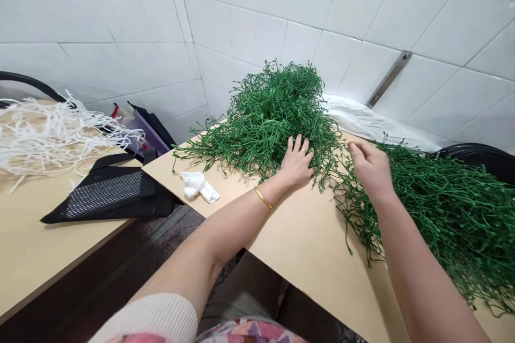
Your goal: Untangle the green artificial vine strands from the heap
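Note:
A tall heap of thin green strands [265,112] lies on the light wooden table [306,230] against the tiled wall. My left hand [296,161] rests with spread fingers on the front of this heap, palm down. To its right, my right hand [369,166] is raised with curled fingers between the heap and a second pile of green strands [446,209]. Whether anything is pinched in it is too small to make out. A crumpled white tissue [197,186] lies near the table's left edge.
On another table [24,225] at the left are a pile of white strands [48,134] and a black mesh bag [108,193]. A purple item [148,131] stands behind. White cloth [362,115] lies along the wall below a metal bracket [388,79]. A gap separates the tables.

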`<action>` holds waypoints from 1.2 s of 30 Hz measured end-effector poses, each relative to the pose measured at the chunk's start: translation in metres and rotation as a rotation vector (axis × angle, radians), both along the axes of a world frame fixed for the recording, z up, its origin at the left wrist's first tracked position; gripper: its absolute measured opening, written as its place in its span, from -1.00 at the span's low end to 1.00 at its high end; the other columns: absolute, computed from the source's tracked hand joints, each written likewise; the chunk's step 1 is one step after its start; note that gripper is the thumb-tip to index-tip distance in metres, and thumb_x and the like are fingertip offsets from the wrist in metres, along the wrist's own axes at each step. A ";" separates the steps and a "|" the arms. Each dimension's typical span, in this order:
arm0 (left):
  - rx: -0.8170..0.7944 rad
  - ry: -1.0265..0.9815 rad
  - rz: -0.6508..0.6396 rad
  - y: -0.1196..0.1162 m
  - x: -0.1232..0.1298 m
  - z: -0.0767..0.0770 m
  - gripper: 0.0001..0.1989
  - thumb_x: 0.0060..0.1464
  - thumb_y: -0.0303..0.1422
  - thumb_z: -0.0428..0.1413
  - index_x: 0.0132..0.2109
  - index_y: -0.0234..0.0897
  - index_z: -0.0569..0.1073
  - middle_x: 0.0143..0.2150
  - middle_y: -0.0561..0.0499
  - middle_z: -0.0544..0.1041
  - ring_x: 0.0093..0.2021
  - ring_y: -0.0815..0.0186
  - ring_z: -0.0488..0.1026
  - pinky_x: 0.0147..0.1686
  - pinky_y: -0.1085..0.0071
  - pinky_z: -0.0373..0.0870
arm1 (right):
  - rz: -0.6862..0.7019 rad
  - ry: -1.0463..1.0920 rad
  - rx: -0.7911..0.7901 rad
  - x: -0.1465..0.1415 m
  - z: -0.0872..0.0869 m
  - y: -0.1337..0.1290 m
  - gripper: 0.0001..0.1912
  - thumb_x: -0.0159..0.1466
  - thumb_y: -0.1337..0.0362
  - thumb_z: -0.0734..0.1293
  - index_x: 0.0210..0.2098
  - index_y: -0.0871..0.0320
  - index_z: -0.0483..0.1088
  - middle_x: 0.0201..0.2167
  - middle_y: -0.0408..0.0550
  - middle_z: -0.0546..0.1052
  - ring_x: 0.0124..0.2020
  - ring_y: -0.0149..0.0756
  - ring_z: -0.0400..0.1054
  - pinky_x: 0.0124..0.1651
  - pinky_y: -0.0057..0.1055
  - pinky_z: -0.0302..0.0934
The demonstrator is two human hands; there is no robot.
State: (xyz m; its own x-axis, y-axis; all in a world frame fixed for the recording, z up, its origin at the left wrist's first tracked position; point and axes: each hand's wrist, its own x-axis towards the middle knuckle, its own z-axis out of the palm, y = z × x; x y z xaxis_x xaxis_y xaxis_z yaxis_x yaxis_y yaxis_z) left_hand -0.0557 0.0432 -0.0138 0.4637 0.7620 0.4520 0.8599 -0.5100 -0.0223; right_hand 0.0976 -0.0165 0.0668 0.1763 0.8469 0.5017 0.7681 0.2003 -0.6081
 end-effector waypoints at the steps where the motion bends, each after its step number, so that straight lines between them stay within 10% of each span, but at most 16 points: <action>1: -0.001 -0.001 0.003 0.000 0.000 0.000 -0.41 0.01 -0.09 -0.06 0.14 -0.31 0.29 0.27 -0.19 0.09 0.30 -0.06 -0.17 0.21 -0.06 -0.33 | 0.010 0.056 -0.060 -0.001 -0.009 0.017 -0.67 0.14 0.12 0.22 -0.26 0.22 0.43 -0.30 0.06 0.50 -0.26 -0.22 0.34 -0.19 -0.31 0.17; 8: -0.040 -0.034 0.012 0.003 0.001 -0.001 -0.43 0.04 -0.05 -0.11 0.08 -0.30 0.37 0.27 -0.18 0.10 0.30 -0.06 -0.17 0.21 -0.03 -0.33 | 0.123 0.099 -0.263 -0.027 -0.034 0.046 -0.62 0.03 0.02 0.28 -0.38 0.25 0.44 -0.53 -0.09 0.44 -0.47 -0.34 0.25 -0.39 -0.38 0.14; 16: -0.135 -0.071 0.052 0.012 0.004 -0.003 -0.34 0.02 0.06 -0.17 0.10 -0.29 0.35 0.27 -0.17 0.12 0.30 -0.07 -0.17 0.22 0.01 -0.36 | -0.003 -0.003 0.195 -0.015 0.079 -0.001 -0.58 0.23 0.04 0.16 -0.46 0.25 0.42 -0.68 -0.21 0.17 -0.66 -0.57 -0.05 -0.59 -0.49 -0.15; 19: -0.104 -0.074 0.006 0.008 0.000 0.001 -0.39 0.03 0.00 -0.11 0.08 -0.31 0.35 0.25 -0.21 0.14 0.28 -0.09 -0.12 0.20 -0.03 -0.29 | -0.039 -0.089 0.197 -0.014 0.091 -0.001 -0.56 0.24 0.03 0.14 -0.44 0.27 0.42 -0.64 -0.17 0.24 -0.63 -0.56 0.04 -0.56 -0.47 -0.11; 25: -0.003 -0.206 -0.065 -0.018 -0.018 0.028 -0.59 0.13 -0.20 -0.16 -0.06 -0.38 0.39 0.02 -0.25 0.36 0.06 0.10 0.25 0.02 0.18 0.14 | 0.206 -0.199 0.075 -0.018 0.018 -0.014 -0.70 0.28 0.14 0.14 -0.32 0.15 0.43 -0.62 -0.16 0.33 -0.59 -0.44 0.19 -0.49 -0.42 0.08; 31: 0.039 -0.239 -0.077 -0.004 -0.015 0.034 -0.38 0.00 -0.16 0.02 0.22 -0.11 0.10 0.32 -0.09 -0.06 0.31 0.03 -0.22 0.17 -0.01 -0.23 | 0.234 -0.648 0.445 -0.018 -0.039 -0.049 -0.75 0.23 0.32 0.21 -0.12 0.06 0.39 -0.13 0.01 0.45 -0.07 -0.17 0.26 -0.06 -0.17 0.10; 36: -0.051 -0.169 -0.141 0.018 -0.010 0.013 -0.40 0.04 -0.18 -0.01 0.23 -0.10 0.09 0.31 -0.11 0.02 0.31 0.05 -0.16 0.18 -0.06 -0.40 | 0.446 -0.783 0.511 -0.017 -0.046 -0.073 -0.76 0.19 0.47 0.19 -0.20 0.11 0.38 -0.22 -0.03 0.50 -0.21 -0.30 0.33 -0.08 -0.24 0.17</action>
State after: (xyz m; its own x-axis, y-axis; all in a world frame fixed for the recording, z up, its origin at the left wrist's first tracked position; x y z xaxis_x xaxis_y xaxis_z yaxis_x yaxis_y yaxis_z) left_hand -0.0653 0.0617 -0.0012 0.4878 0.7190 0.4950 0.7696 -0.6219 0.1449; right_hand 0.0805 -0.0899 0.0211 -0.6315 0.4091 0.6587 0.7044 0.6577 0.2668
